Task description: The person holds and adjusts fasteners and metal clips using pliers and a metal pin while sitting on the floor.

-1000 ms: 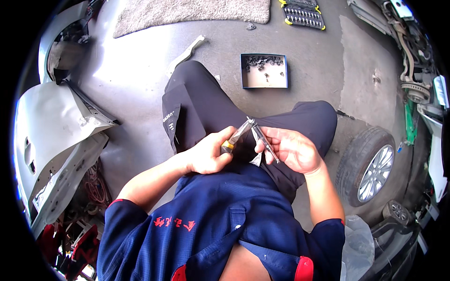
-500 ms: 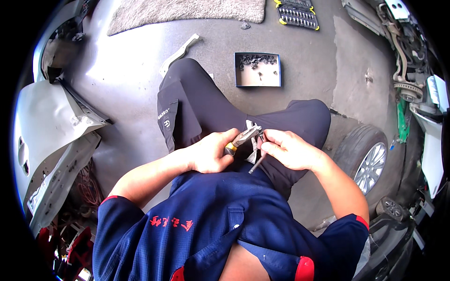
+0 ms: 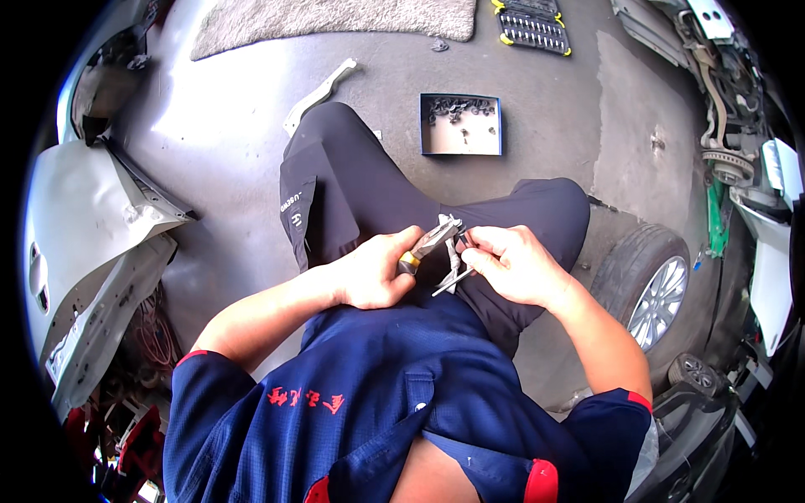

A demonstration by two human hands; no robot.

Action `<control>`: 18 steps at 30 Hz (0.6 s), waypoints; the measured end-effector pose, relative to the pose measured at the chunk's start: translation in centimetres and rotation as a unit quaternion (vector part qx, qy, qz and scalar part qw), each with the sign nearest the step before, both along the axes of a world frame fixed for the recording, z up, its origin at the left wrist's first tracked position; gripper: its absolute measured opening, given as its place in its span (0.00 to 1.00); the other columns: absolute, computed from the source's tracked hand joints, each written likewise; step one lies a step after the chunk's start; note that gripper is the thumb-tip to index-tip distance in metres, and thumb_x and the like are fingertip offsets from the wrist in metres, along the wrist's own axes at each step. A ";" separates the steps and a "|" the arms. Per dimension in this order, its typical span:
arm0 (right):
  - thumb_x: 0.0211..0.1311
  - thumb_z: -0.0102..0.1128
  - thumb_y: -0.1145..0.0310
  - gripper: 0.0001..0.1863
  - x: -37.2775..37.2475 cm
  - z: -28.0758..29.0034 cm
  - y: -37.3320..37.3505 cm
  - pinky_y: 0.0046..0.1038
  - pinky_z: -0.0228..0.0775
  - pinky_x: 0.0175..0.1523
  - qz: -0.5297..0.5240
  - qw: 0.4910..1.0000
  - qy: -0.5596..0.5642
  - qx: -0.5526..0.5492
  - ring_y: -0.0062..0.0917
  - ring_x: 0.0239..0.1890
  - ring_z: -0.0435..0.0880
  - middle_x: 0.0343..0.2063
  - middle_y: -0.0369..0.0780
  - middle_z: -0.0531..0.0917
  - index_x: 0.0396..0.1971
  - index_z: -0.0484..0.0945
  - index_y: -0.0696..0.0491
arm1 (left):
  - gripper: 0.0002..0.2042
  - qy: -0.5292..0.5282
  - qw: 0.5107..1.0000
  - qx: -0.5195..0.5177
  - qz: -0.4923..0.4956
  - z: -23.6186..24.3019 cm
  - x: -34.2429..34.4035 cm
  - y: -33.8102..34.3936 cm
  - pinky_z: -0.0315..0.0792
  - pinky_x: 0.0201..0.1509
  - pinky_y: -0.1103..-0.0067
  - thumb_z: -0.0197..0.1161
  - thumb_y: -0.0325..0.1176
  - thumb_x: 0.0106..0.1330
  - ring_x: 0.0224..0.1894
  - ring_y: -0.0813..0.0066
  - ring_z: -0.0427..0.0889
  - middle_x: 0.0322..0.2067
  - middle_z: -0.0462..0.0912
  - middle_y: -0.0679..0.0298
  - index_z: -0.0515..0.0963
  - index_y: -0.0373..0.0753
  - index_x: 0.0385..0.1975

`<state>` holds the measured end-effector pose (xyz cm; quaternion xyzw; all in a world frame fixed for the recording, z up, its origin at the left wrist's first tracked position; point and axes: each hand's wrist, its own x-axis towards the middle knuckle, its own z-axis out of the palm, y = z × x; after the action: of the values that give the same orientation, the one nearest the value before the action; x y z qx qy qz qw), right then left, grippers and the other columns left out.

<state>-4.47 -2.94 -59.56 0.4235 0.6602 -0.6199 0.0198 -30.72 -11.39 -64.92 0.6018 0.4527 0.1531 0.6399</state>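
Note:
My left hand (image 3: pixel 373 270) is closed round the yellow-and-black handles of a pair of pliers (image 3: pixel 434 239). Their metal jaws point up and right, toward the fingertips of my right hand (image 3: pixel 520 267). That hand pinches a thin metal rod (image 3: pixel 450 284), which slants down to the left from its fingers. A small dark piece (image 3: pixel 460 240) shows between the plier jaws and the right fingertips; its kind is too small to tell. Below the jaws hangs a pale, narrow strip, partly hidden by my hands. Both hands are above my lap, close together.
On the floor ahead stands an open blue-edged box (image 3: pixel 422 134) with small dark clips inside. Beyond it lie a socket set (image 3: pixel 533 25) and a grey rug (image 3: pixel 335 25). A wheel (image 3: pixel 658 289) lies at the right, a car door panel (image 3: pixel 92 197) at the left.
The rod in my right hand has swung, its lower end moving left and slightly up. The plier jaws have shifted a little left and up. Both hands keep their grip.

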 end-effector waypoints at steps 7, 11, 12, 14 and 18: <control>0.74 0.61 0.65 0.10 -0.6 -1.2 -1.1 0.41 0.80 0.37 0.057 0.978 -0.066 0.189 0.42 0.34 0.91 0.31 0.47 0.89 0.43 0.84 0.56 | 0.19 0.016 0.999 -0.019 0.024 -0.4 0.3 -0.1 0.77 0.55 0.61 0.58 0.26 0.62 0.48 0.40 0.84 0.42 0.82 0.38 0.69 0.30 0.53; 0.72 0.60 0.65 0.15 -1.4 -3.8 -1.4 0.39 0.84 0.38 0.127 0.857 -0.197 0.459 0.37 0.34 0.92 0.29 0.44 0.89 0.50 0.83 0.59 | 0.23 0.073 0.996 -0.010 0.059 -1.4 1.0 0.5 0.77 0.56 0.62 0.60 0.28 0.64 0.50 0.42 0.84 0.43 0.82 0.38 0.69 0.29 0.59; 0.72 0.59 0.65 0.17 -1.6 -4.2 -1.3 0.37 0.85 0.38 0.133 0.835 -0.210 0.491 0.36 0.34 0.92 0.29 0.43 0.89 0.52 0.83 0.60 | 0.23 0.091 0.992 -0.071 0.050 -1.4 0.9 1.2 0.78 0.55 0.64 0.60 0.27 0.65 0.48 0.52 0.85 0.45 0.84 0.44 0.69 0.29 0.61; 0.71 0.64 0.67 0.17 -1.8 -4.2 -0.6 0.32 0.84 0.37 0.119 0.843 -0.195 0.486 0.30 0.34 0.92 0.32 0.46 0.91 0.54 0.84 0.60 | 0.21 0.041 0.986 -0.127 0.097 -0.4 0.5 1.4 0.76 0.55 0.69 0.59 0.25 0.65 0.48 0.66 0.82 0.44 0.82 0.55 0.71 0.31 0.58; 0.69 0.73 0.75 0.16 -1.8 -3.4 -0.8 0.20 0.81 0.41 -0.225 0.968 0.106 0.034 0.13 0.37 0.87 0.41 0.41 0.93 0.54 0.87 0.62 | 0.19 -0.091 0.988 -0.106 0.059 0.4 -1.2 1.5 0.71 0.59 0.75 0.57 0.22 0.64 0.49 0.73 0.74 0.43 0.76 0.63 0.72 0.36 0.55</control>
<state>-6.22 -3.73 -62.93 0.4935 0.5668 -0.6270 -0.2052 -31.94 -9.94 -64.53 0.4859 0.4413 0.1959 0.7285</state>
